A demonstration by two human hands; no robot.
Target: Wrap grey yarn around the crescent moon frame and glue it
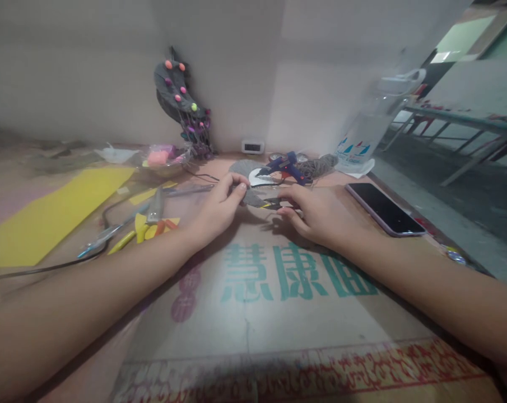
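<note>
My left hand [222, 206] pinches a small grey felt-like piece [253, 198] between thumb and fingers, above the cardboard. From the other side, my right hand [310, 212] is closed round the handles of dark scissors [273, 202], whose blades meet the piece's right end. A bit of yellow shows along the lower edge there. Just behind the hands lies a blue glue gun [287, 165], its nozzle over a white round patch [259, 176] beside grey material [242, 167]. A hank of grey yarn [320, 165] is to its right.
Printed cardboard [245, 330] covers the table. At left lie yellow sheet [64, 218], yellow-handled tools [138, 229] and a black cord [47, 271]. A grey crescent decoration [173, 92] leans on the wall. A phone [383, 210] and water bottle [364, 131] stand right, near the table edge.
</note>
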